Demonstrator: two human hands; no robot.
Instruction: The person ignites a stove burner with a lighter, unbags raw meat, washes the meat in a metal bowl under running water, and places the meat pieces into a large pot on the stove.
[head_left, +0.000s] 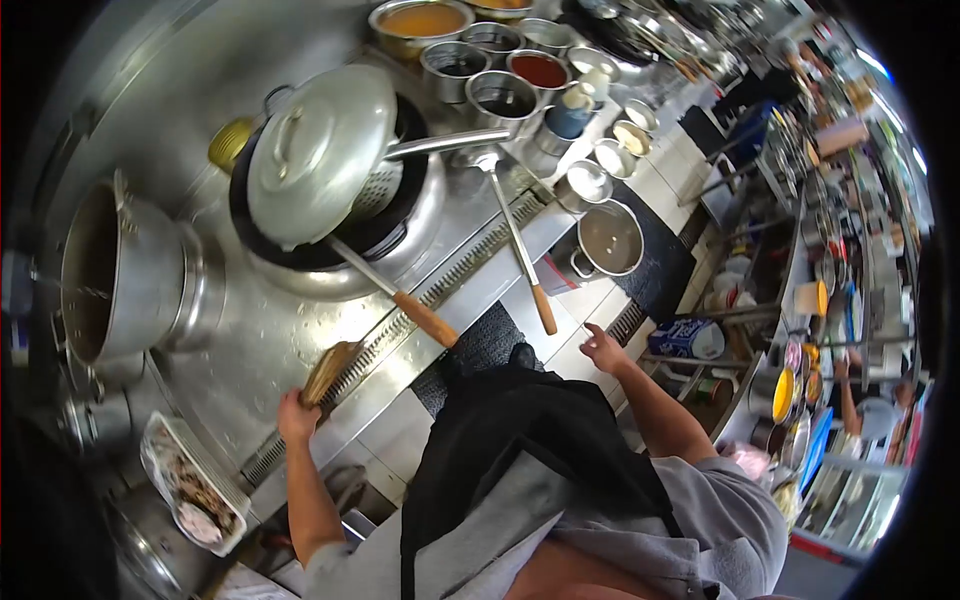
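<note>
My left hand (298,416) is closed round the lower end of a brown bamboo brush (330,372), above the grated front edge of the steel stove. Over the floor at the right, my right hand (602,350) holds nothing, its fingers apart and partly curled. A wok (240,205) sits on the stove under a large metal lid (320,160) and a perforated strainer (377,190). One wooden handle (425,318) sticks out from the wok over the stove edge. A ladle with a wooden handle (543,308) leans past the edge, nearest to my right hand.
At left stands a tall pot (145,280); below it lies a white basket of food (235,490). Metal sauce containers (540,70) line the back. A pot of liquid (610,238) stands beyond the stove edge. Shelves (700,375) and a person's arm (848,400) are at right.
</note>
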